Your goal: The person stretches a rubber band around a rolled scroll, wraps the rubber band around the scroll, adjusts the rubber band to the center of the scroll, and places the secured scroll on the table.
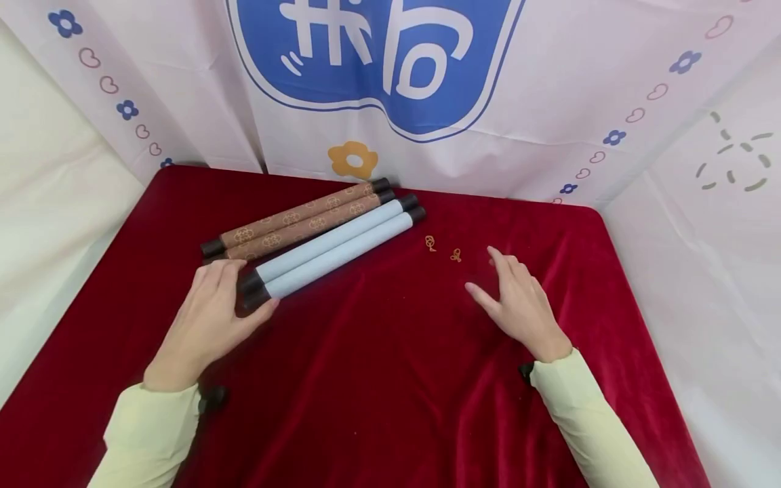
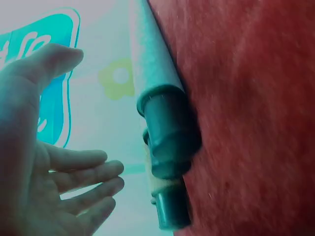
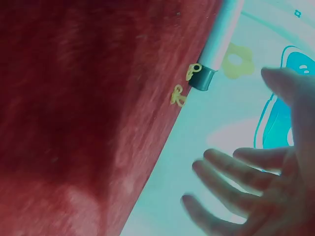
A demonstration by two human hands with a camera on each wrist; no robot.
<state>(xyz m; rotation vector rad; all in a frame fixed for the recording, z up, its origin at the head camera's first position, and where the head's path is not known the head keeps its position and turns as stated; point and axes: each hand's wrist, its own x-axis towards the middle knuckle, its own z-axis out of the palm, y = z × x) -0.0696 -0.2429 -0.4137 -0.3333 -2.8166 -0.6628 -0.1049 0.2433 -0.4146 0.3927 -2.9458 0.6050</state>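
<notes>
Two light blue rolled scrolls [image 1: 335,244] with dark end caps lie side by side, slanting across the table. Just behind them are two brown rolled scrolls [image 1: 299,220] with a gold flower pattern. My left hand [image 1: 210,315] is over the near-left ends, thumb and fingers spread; in the left wrist view it is apart from the dark end caps [image 2: 172,123]. My right hand [image 1: 518,301] hovers with relaxed fingers, holding nothing. Closest to it is a small gold-coloured looped piece [image 1: 455,255], and a second gold-coloured looped piece [image 1: 430,242] lies near the blue scrolls' far ends.
A red velvet cloth [image 1: 378,379] covers the table, with wrinkles toward the right. Behind it hangs a white printed curtain [image 1: 305,142] with a blue emblem and flowers. White fabric walls [image 1: 702,271] stand at both sides.
</notes>
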